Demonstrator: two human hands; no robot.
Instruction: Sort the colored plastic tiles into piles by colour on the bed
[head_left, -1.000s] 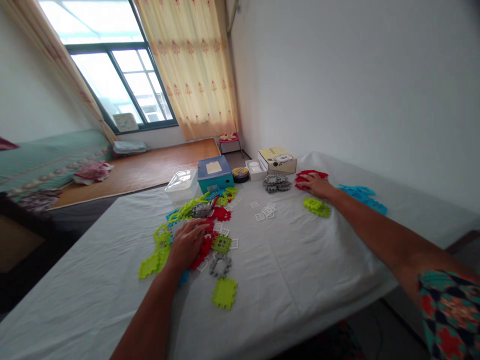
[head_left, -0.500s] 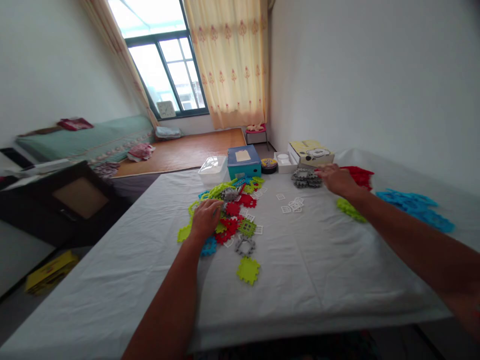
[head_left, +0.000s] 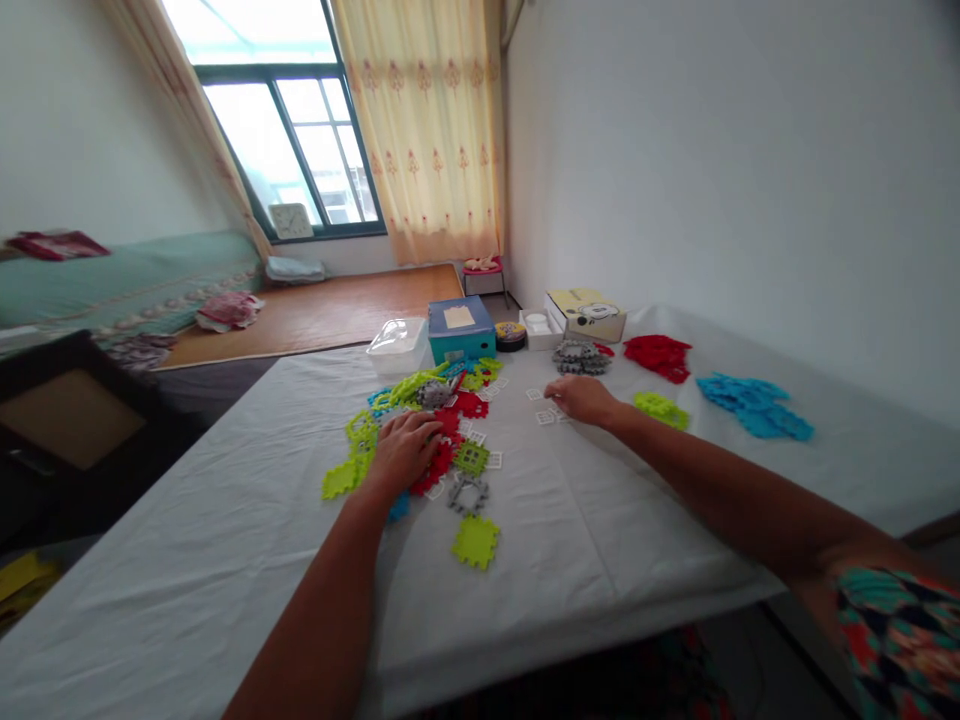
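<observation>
My left hand (head_left: 405, 447) lies over the mixed pile, fingers spread and resting on red interlocking plastic pieces (head_left: 448, 425). Part of the pile is hidden under the palm. My right hand (head_left: 583, 398) is low over the table beside small white lattice window pieces (head_left: 545, 417), with its fingers a little apart and nothing visible in them. Lime green pieces (head_left: 341, 480) form the pile's left side. In front of it lie a grey ring-shaped piece (head_left: 469, 494) and a lime green square piece (head_left: 476, 542).
Sorted stacks stand at the right: grey pieces (head_left: 581, 358), red pieces (head_left: 657, 357), lime green pieces (head_left: 660, 408) and blue pieces (head_left: 754, 405). At the back are a clear plastic box (head_left: 399, 345), a blue box (head_left: 461, 330), a round tin (head_left: 511, 336) and a yellow box (head_left: 585, 315).
My right hand has moved left from the grey and red stacks to the white pieces. A red piece now shows beside the grey stack. My left hand has spread flatter over the pile. The view has shifted right.
</observation>
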